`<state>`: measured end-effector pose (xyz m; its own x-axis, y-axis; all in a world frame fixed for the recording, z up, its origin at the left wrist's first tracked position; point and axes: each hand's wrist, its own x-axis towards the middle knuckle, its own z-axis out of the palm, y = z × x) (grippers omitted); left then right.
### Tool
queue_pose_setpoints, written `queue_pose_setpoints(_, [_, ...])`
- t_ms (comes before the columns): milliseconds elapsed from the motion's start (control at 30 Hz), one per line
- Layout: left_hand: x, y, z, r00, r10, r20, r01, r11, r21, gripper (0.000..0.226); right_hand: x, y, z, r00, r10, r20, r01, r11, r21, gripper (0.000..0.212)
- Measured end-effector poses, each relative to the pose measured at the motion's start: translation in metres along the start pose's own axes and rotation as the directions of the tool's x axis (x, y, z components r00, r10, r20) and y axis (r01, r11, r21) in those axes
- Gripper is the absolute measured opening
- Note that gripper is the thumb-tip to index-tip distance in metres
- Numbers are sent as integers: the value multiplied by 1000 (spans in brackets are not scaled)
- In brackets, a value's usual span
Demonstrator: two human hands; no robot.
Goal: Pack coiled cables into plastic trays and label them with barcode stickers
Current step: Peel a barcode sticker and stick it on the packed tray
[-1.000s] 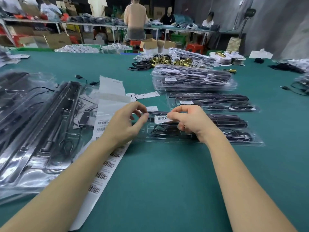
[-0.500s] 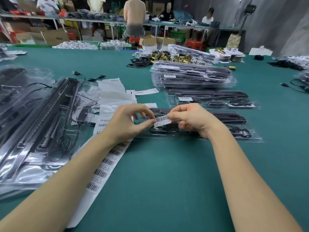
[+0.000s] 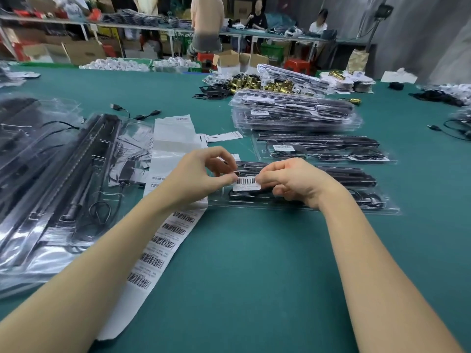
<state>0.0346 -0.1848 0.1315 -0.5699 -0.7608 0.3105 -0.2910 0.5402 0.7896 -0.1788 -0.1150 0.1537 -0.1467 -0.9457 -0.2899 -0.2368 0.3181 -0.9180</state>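
A white barcode sticker (image 3: pixel 246 183) is stretched between my two hands. My left hand (image 3: pixel 196 175) pinches its left end with thumb and forefinger, and my right hand (image 3: pixel 293 183) pinches its right end. The sticker hovers just over the left part of a clear plastic tray (image 3: pixel 318 207) that holds black bars and a coiled black cable. A long backing strip of barcode stickers (image 3: pixel 163 240) runs under my left forearm. Behind lies a second tray (image 3: pixel 323 149) with a sticker on it.
A stack of filled trays (image 3: pixel 295 113) stands further back. Several larger clear trays (image 3: pixel 58 179) with cables cover the left side. Brass fittings (image 3: pixel 254 84), loose cables (image 3: pixel 135 114) and boxes lie at the far edge. People work at a far bench.
The sticker has come level and lower over the tray's left part, and my left hand has closed on its left end. The view has shifted slightly.
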Motion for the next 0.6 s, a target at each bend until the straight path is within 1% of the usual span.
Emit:
queue_pose_setpoints(133, [5, 8, -3, 997, -75, 25, 75, 997, -32, 9, 0, -2, -1, 1000, 7, -8, -7, 998, -54, 9])
queue_pose_setpoints(333, [10, 10, -7, 977, -164, 134, 172, 984, -49, 9, -2, -2, -5, 999, -37, -36, 30, 983, -183, 8])
queue_pose_setpoints(467, [9, 7, -5, 971, -188, 147, 197, 979, -44, 10, -3, -2, -4, 997, -67, -24, 60, 974, -218, 10])
queue_pose_setpoints(600, [9, 6, -4, 972, -192, 132, 198, 980, -34, 11, -1, -1, -4, 996, -80, -41, 67, 966, -248, 11])
